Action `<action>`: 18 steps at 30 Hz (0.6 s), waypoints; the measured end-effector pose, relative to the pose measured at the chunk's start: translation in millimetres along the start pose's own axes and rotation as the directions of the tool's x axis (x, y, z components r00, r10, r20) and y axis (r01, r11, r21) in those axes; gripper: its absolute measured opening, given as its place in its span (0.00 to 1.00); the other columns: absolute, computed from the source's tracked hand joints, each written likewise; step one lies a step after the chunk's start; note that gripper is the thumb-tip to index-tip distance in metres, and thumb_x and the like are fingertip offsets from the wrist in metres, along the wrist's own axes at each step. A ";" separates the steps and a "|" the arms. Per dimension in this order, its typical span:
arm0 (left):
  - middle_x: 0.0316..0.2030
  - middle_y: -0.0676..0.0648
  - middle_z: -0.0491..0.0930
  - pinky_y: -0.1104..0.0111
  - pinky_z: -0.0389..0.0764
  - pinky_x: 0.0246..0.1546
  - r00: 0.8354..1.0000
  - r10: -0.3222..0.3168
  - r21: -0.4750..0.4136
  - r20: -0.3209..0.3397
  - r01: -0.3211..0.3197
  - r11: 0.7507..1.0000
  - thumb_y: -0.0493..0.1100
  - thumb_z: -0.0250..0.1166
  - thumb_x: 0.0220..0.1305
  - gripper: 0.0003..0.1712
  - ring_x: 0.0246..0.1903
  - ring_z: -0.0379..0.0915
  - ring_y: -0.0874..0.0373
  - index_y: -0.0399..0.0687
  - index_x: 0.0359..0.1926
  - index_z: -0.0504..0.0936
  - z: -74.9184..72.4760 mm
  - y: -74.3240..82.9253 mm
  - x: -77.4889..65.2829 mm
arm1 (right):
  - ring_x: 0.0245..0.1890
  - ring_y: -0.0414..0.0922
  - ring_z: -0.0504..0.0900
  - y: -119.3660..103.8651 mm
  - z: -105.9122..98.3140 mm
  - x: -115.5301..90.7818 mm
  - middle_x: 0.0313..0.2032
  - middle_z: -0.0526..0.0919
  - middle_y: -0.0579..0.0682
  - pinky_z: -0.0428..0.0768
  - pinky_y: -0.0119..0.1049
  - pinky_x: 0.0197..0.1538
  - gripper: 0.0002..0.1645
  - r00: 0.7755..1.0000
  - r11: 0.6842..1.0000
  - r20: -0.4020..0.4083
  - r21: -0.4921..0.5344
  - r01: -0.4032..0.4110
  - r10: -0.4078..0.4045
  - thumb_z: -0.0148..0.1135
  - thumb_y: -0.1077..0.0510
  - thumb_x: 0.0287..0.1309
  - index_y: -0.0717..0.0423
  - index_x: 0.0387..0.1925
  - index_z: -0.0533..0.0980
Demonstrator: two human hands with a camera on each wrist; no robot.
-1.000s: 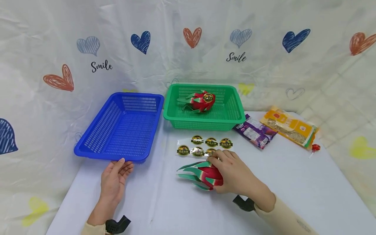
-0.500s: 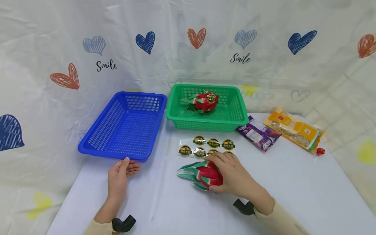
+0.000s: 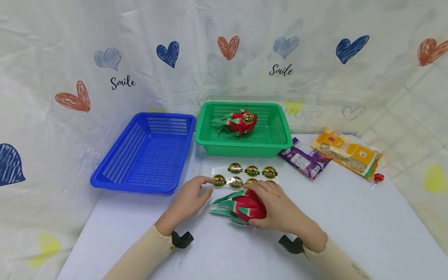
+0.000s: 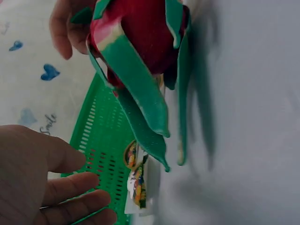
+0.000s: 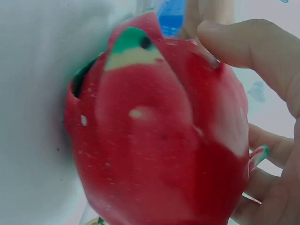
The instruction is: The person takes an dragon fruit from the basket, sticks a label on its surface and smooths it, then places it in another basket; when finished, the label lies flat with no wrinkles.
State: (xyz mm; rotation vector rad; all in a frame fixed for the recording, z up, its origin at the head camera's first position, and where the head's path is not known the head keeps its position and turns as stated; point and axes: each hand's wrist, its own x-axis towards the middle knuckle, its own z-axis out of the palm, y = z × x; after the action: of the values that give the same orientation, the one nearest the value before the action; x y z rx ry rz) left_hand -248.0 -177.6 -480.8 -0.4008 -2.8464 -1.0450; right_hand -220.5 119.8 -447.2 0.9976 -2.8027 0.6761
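A red dragon fruit (image 3: 245, 206) with green leaf tips lies on the white table, its leaves toward the left. My right hand (image 3: 280, 204) holds it from the right, thumb in front and fingers over the far side. Behind the fruit is a clear sheet of round black-and-gold stickers (image 3: 235, 181); the right fingers cover part of its near row. My left hand (image 3: 191, 197) is left of the leaves, its index fingertip right at the sheet's left edge. In the left wrist view the left fingers (image 4: 70, 187) are extended and hold nothing.
A blue basket (image 3: 140, 186) stands at the left. At the back, a green basket (image 3: 241, 149) holds another dragon fruit (image 3: 241, 123) bearing a sticker. On the right lie a purple packet (image 3: 304, 157), a yellow packet (image 3: 348, 151) and a red lollipop (image 3: 378, 178).
My left hand has left the blue basket's front rim and moved right to the sticker sheet. My right hand stays on the dragon fruit, with little movement.
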 end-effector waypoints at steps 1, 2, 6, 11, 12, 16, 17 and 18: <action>0.59 0.45 0.84 0.52 0.80 0.63 1.000 0.020 0.016 0.010 -0.020 1.000 0.45 0.65 0.73 0.18 0.62 0.80 0.47 0.47 0.60 0.84 1.7 3.1 10.9 | 0.67 0.49 0.73 0.8 0.0 -0.7 0.67 0.76 0.45 0.75 0.59 0.68 0.57 1.000 1.000 -0.002 0.003 -0.004 0.004 0.85 0.39 0.42 0.38 0.73 0.66; 0.60 0.44 0.83 0.51 0.79 0.65 0.999 0.029 0.027 0.020 -0.030 0.999 0.45 0.65 0.73 0.18 0.64 0.78 0.46 0.45 0.60 0.83 3.3 6.1 22.1 | 0.67 0.49 0.73 1.5 0.2 -1.3 0.67 0.76 0.45 0.76 0.59 0.67 0.57 1.000 1.000 -0.004 0.008 -0.008 0.008 0.85 0.39 0.43 0.38 0.73 0.66; 0.61 0.41 0.83 0.51 0.77 0.67 0.999 0.023 0.108 0.043 -0.027 0.994 0.44 0.64 0.73 0.21 0.66 0.76 0.44 0.41 0.62 0.82 9.6 12.1 63.8 | 0.68 0.50 0.72 3.6 1.3 -1.4 0.68 0.75 0.46 0.79 0.57 0.64 0.56 1.000 0.999 -0.002 0.039 -0.022 0.022 0.83 0.39 0.46 0.41 0.74 0.64; 0.59 0.39 0.84 0.51 0.78 0.65 0.995 0.009 0.169 0.101 -0.026 0.985 0.44 0.66 0.71 0.22 0.63 0.78 0.42 0.38 0.61 0.83 16.7 10.7 102.3 | 0.68 0.48 0.72 8.2 0.1 -1.3 0.68 0.75 0.42 0.77 0.59 0.65 0.54 0.999 0.990 -0.008 0.136 -0.047 0.048 0.79 0.34 0.50 0.38 0.74 0.64; 0.59 0.38 0.85 0.51 0.79 0.65 0.993 0.011 0.170 0.116 -0.031 0.985 0.44 0.67 0.71 0.22 0.62 0.79 0.42 0.37 0.60 0.83 18.3 9.2 107.8 | 0.68 0.47 0.72 9.6 -0.7 -1.1 0.68 0.75 0.41 0.76 0.60 0.65 0.51 0.998 0.986 -0.014 0.162 -0.051 0.054 0.78 0.33 0.52 0.38 0.73 0.65; 0.54 0.39 0.87 0.54 0.81 0.60 0.984 -0.003 0.104 0.178 -0.016 0.994 0.45 0.69 0.68 0.22 0.57 0.82 0.45 0.37 0.58 0.85 23.9 2.3 122.6 | 0.63 0.44 0.76 18.2 -5.0 0.4 0.62 0.79 0.39 0.80 0.54 0.63 0.32 0.996 0.965 -0.061 0.257 -0.054 0.072 0.69 0.41 0.66 0.41 0.67 0.73; 0.51 0.40 0.87 0.56 0.82 0.57 0.982 -0.008 0.082 0.190 -0.007 0.997 0.45 0.70 0.67 0.22 0.53 0.83 0.47 0.38 0.57 0.85 25.2 0.6 125.2 | 0.61 0.43 0.78 21.1 -6.3 1.1 0.60 0.81 0.40 0.82 0.50 0.61 0.26 0.994 0.960 -0.069 0.273 -0.062 0.084 0.66 0.44 0.69 0.43 0.65 0.76; 0.48 0.41 0.87 0.58 0.83 0.54 0.979 -0.017 0.061 0.201 0.004 0.998 0.46 0.70 0.66 0.21 0.50 0.83 0.49 0.39 0.56 0.86 26.4 -0.8 127.4 | 0.58 0.43 0.80 23.8 -8.1 1.8 0.58 0.83 0.41 0.84 0.47 0.58 0.21 0.992 0.954 -0.078 0.292 -0.068 0.095 0.63 0.47 0.72 0.45 0.62 0.78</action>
State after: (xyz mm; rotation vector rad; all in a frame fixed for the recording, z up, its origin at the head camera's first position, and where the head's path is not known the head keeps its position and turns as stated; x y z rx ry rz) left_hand -370.5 -133.7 -480.2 -0.5151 -3.0515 -0.9695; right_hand -237.2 138.6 -448.5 0.8665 -2.7295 1.1385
